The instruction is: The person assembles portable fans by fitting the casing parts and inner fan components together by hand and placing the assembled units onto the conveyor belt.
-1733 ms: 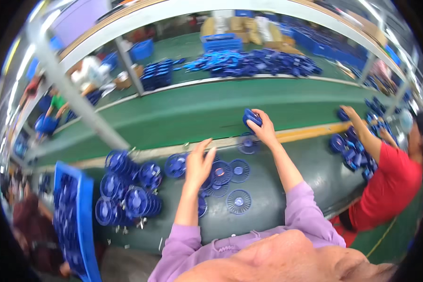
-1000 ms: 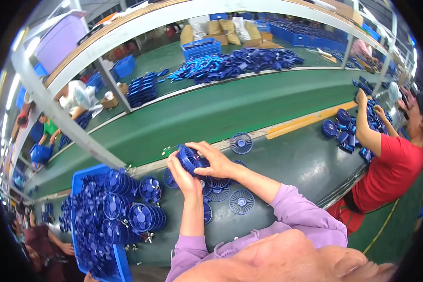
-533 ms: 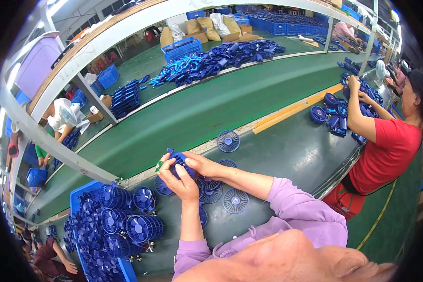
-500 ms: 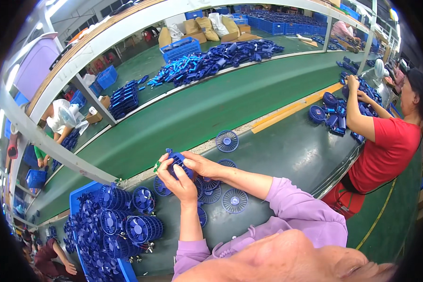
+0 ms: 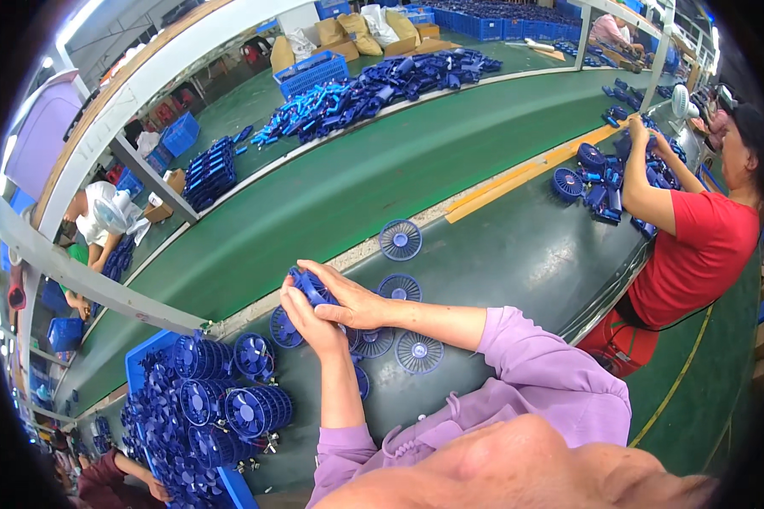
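Note:
Both my hands meet over a blue fan housing above the bench. My left hand supports it from below and the left, fingers along its side. From the right, my right hand is pressed on it, fingers laid over the top. Much of the housing is hidden between the palms. Several flat round blue fan grilles lie around my wrists, among them a far grille, one beside my right forearm and one left of my hands.
Left of my arms, blue fan cages with blades and wires stand by a blue tray of loose fan blades. Beyond runs a green conveyor belt. A co-worker in red handles blue parts at right. A white post slants at left.
My fingers have closed in, and my right hand now lies over the housing's top. The green circuit board seen at my left fingertips is no longer visible. The whole view has shifted slightly.

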Action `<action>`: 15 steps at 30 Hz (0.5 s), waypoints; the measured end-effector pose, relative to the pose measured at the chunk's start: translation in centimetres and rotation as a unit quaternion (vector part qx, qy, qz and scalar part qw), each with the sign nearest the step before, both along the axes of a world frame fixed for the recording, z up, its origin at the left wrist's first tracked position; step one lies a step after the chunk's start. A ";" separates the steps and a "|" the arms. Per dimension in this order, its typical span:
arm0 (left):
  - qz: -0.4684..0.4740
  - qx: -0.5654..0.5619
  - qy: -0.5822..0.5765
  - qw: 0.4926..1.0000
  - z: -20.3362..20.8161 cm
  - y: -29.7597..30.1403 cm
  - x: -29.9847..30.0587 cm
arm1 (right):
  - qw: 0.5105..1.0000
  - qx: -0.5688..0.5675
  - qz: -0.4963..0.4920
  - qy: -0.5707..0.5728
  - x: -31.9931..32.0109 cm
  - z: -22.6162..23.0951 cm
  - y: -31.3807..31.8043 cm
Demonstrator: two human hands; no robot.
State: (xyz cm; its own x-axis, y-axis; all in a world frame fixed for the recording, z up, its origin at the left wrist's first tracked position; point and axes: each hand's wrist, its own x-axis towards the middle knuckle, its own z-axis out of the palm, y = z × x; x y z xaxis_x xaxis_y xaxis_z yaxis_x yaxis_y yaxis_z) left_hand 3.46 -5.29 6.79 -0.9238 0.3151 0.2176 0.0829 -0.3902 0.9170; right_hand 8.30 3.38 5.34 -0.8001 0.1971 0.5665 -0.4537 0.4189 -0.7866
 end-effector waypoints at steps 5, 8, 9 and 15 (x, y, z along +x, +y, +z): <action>0.125 -0.054 0.196 0.971 -0.3 0.4 0.8 | 0.973 -0.210 0.093 0.002 -0.4 0.1 -1.0; 0.136 -0.059 0.224 0.963 0.3 0.3 0.8 | 0.966 -0.227 0.120 -0.006 -0.3 0.9 -0.9; 0.158 -0.073 0.262 0.949 -0.5 -0.1 -0.3 | 0.970 -0.208 0.125 -0.014 -0.6 1.4 -1.1; -0.020 -0.163 0.256 0.953 0.1 0.7 1.6 | 0.991 -0.107 -0.025 -0.080 -2.1 0.0 7.8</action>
